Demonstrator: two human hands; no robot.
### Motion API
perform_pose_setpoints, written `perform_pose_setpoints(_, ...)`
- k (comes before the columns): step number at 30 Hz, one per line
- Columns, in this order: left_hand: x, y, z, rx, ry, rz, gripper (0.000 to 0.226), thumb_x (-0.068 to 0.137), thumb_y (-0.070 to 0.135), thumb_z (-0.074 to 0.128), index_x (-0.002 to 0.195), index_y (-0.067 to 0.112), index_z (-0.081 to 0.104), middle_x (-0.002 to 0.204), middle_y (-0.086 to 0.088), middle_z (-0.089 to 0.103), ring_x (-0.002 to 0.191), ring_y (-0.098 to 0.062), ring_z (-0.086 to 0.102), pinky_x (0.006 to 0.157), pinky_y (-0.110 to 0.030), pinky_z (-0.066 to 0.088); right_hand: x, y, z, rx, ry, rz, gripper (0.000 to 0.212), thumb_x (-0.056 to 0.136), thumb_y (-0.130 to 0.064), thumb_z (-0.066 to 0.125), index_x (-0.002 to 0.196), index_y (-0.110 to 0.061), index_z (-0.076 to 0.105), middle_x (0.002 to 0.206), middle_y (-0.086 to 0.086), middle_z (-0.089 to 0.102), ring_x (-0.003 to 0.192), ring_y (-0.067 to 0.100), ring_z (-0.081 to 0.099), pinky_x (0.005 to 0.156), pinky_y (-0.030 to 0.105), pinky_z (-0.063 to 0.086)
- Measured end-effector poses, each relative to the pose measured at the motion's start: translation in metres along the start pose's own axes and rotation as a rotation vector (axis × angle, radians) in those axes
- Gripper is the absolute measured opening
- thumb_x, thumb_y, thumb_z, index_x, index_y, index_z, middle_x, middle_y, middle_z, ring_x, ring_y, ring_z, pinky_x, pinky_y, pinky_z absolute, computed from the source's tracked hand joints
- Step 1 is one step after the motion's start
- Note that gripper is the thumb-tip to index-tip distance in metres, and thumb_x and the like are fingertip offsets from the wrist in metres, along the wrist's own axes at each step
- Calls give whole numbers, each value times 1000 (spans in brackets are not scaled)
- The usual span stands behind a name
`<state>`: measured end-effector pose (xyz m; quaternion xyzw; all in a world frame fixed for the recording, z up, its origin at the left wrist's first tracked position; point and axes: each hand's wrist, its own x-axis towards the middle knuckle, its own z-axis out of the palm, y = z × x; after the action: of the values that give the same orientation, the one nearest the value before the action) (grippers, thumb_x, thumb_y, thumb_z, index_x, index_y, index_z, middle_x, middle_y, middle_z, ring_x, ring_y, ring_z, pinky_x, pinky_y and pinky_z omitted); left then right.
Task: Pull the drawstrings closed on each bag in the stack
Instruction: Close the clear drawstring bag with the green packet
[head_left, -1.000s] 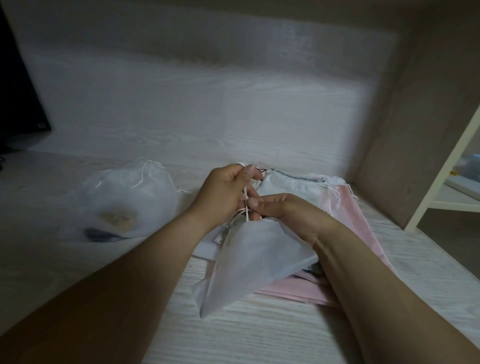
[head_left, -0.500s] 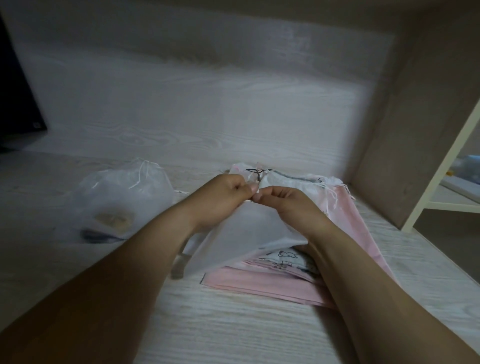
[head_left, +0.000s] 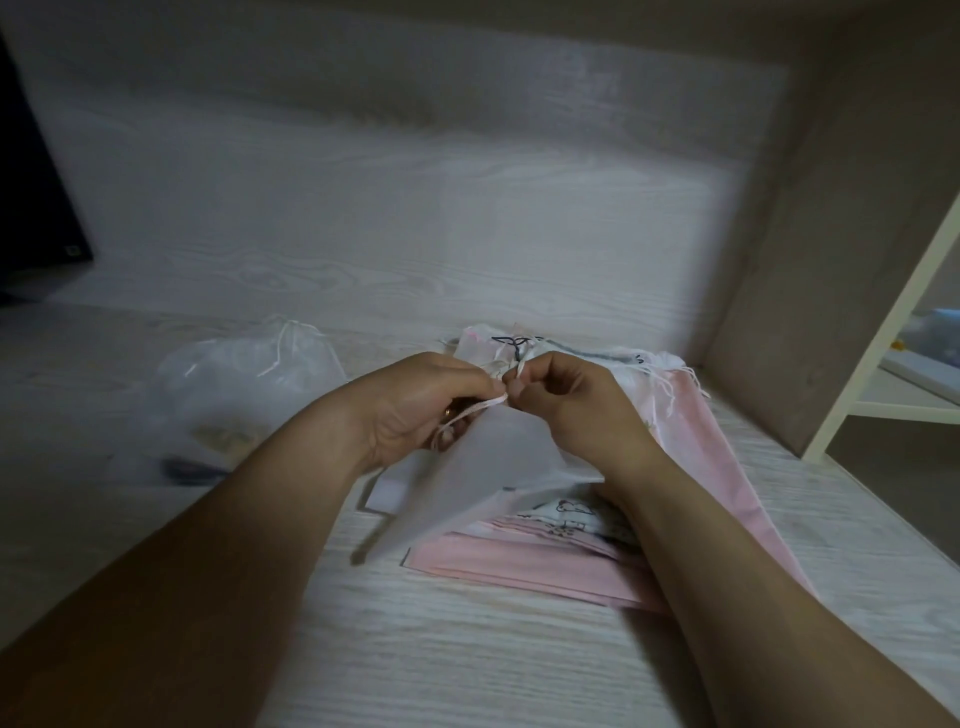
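**Bag**: white, thin, semi-sheer, smooth. Centre of frame, lifted off the stack, mouth up between the two hands, lower corner hanging toward the table. The mouth is hidden by the knuckles, so how far it is gathered cannot be told. Judged held aloft so the fabric can slide along the cord.

**Cord**: pale, flat, thin. A loop trails from the mouth under the left palm.

**Left hand**: fingers curled, thumb and forefinger pinching the cord at the mouth.

**Right hand**: fingers curled, tips pinching the cord or hem just beside the left; which one is unclear. The hands touch, judged as anchor and puller.

**Stack**: flat pink and printed white bags, centre right, under the right forearm. Loose cord ends fan out at the far edge, so these are judged not yet drawn.

**Closed bag**: sheer white, puffed, neck cinched, centre left, well apart from the stack; likely the finished pile.

**Shelf**: white frame, right edge.
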<state>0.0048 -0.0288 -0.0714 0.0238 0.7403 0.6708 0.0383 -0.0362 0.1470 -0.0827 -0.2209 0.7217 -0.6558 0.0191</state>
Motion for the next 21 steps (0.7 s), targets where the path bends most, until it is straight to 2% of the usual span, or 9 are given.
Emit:
perform_pose_setpoints(2, 1, -3, -1, -34, -26, 2, 18, 93, 8, 66, 76, 12, 71, 67, -5, 60, 55, -13, 52, 50, -21, 41, 1, 3, -1, -3, -2, -6, 3, 95, 1, 68, 92, 1, 69, 90, 20, 66, 80, 25, 58, 75, 39, 42)
perform_pose_setpoints(4, 2, -5, 0, -36, -38, 22, 19, 93, 5, 66, 77, 14, 69, 74, -7, 61, 63, -14, 53, 58, -27, 40, 2, 3, -2, -7, -10, -12, 6, 95, 0, 69, 90, -3, 69, 90, 20, 65, 81, 25, 56, 76, 38, 42)
perform_pose_setpoints(8, 2, -7, 1, -34, -55, 41, 14, 96, 6, 66, 84, 13, 64, 72, 2, 67, 62, -10, 56, 54, -21, 44, 3, 3, -5, -4, -23, -16, 15, 95, -2, 70, 84, -11, 69, 88, 17, 64, 80, 23, 56, 73, 33, 42)
perform_pose_setpoints(12, 0, -10, 1, 67, -64, 44, 14, 96, 22, 71, 83, 19, 74, 83, -12, 56, 75, -25, 49, 64, -30, 38, 3, 3, -6, -8, -25, -49, 15, 95, 0, 70, 84, -11, 69, 86, 17, 64, 78, 21, 58, 71, 28, 46)
perform_pose_setpoints(14, 1, -10, 4, 110, -39, 63, 23, 97, 23, 70, 74, 21, 72, 73, -8, 54, 66, -21, 46, 58, -29, 35, 3, 2, -5, -7, -17, -68, 17, 94, 1, 70, 84, -12, 69, 86, 18, 64, 78, 21, 58, 71, 24, 48)
perform_pose_setpoints(16, 1, -9, 7, 114, -19, 104, 28, 97, 21, 69, 69, 22, 68, 66, -2, 52, 58, -14, 43, 53, -27, 34, 5, 3, -6, 3, -16, -89, 17, 94, 2, 70, 84, -12, 70, 86, 18, 65, 80, 23, 58, 77, 29, 48)
perform_pose_setpoints(21, 3, -9, 7, 184, 62, 176, 22, 92, 17, 71, 70, 20, 65, 68, -4, 52, 61, -13, 43, 55, -27, 34, 3, 4, -7, -44, -1, -148, 14, 95, -2, 72, 84, -11, 71, 81, 15, 69, 72, 15, 58, 70, 23, 47)
